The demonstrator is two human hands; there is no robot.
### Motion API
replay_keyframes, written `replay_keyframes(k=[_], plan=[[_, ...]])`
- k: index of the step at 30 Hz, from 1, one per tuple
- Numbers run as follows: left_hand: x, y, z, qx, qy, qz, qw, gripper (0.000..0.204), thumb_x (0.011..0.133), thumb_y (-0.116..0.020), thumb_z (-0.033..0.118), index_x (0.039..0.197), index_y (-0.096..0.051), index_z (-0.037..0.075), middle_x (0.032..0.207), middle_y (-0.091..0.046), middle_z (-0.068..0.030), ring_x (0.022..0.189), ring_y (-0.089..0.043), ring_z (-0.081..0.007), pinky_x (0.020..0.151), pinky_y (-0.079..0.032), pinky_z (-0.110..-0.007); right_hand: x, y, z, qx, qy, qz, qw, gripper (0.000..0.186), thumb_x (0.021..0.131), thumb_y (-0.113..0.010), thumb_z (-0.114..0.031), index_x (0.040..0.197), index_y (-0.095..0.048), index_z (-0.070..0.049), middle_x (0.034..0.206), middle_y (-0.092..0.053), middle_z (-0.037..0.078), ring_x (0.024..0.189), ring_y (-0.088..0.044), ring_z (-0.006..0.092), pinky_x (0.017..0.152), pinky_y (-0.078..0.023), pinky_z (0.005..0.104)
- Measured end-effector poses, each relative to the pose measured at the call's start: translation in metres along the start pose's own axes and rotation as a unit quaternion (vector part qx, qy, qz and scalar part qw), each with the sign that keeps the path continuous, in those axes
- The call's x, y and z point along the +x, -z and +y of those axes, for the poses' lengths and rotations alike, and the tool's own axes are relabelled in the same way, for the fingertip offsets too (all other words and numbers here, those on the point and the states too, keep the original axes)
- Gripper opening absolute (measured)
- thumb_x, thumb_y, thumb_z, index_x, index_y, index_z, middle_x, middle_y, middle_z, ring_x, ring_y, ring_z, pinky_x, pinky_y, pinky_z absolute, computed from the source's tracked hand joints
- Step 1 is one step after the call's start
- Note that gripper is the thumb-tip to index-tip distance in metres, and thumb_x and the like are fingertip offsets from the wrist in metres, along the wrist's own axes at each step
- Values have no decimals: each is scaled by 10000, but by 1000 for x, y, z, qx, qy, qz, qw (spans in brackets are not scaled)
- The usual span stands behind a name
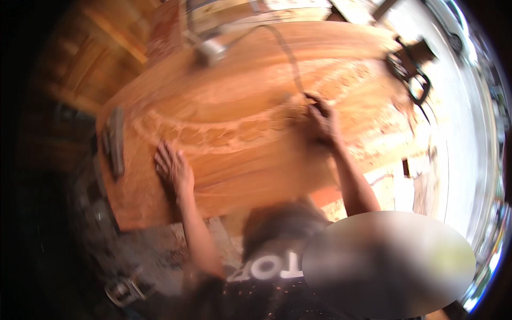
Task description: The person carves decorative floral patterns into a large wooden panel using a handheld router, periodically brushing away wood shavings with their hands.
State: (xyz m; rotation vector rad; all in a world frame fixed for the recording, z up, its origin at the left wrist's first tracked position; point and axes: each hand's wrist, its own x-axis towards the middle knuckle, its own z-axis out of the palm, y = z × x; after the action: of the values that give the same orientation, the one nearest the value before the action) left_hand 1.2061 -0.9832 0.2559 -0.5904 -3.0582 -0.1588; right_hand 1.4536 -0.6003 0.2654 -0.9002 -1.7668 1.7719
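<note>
A large reddish-brown wooden panel lies in front of me, with a curved band of carved shapes running across it. My left hand rests flat on the wood just below the left end of the band, fingers stretched out. Further right, my right hand is closed over the band around a small corded hand tool, mostly hidden by the fingers and blurred. A dark cord runs from this hand up and over the panel. The tool's exact kind cannot be made out.
Long grey bars lie at the panel's left end. A whitish cylindrical object sits near the far edge. At the upper right rests a black power tool with a looped handle. Wood shavings are scattered on the right. Wooden boards stand upper left.
</note>
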Motion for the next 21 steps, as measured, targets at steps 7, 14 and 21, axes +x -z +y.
replay_keyframes(k=[7,14,21], plan=[[-108,46,144,-338,-148,-46,928,576,1140,-445,370,1640,-376,93,1656,-430,-190,1504,-427,-404,1192,-383,-516,-34,-33,-32,-60,-52,-182,980,373,1024,-653,-170,1389,-681,-94,1084,-796,101,932,-728,153,881,-571,329],[-157,-7,173,-621,-41,-172,764,611,1054,-648,212,1602,-425,61,1329,-643,-193,1138,-643,-248,950,-512,-360,-77,-68,-15,-247,240,-227,911,319,985,-696,-368,1210,-779,-158,1089,-705,160,1035,-697,370,875,-565,457],[-163,3,124,-521,-8,-43,853,662,1050,-594,108,1663,-344,126,736,-655,-73,559,-525,-134,571,-484,-324,-134,23,-8,-173,127,-14,977,319,1005,-724,-349,1244,-766,-143,1023,-701,120,890,-692,267,761,-568,385]])
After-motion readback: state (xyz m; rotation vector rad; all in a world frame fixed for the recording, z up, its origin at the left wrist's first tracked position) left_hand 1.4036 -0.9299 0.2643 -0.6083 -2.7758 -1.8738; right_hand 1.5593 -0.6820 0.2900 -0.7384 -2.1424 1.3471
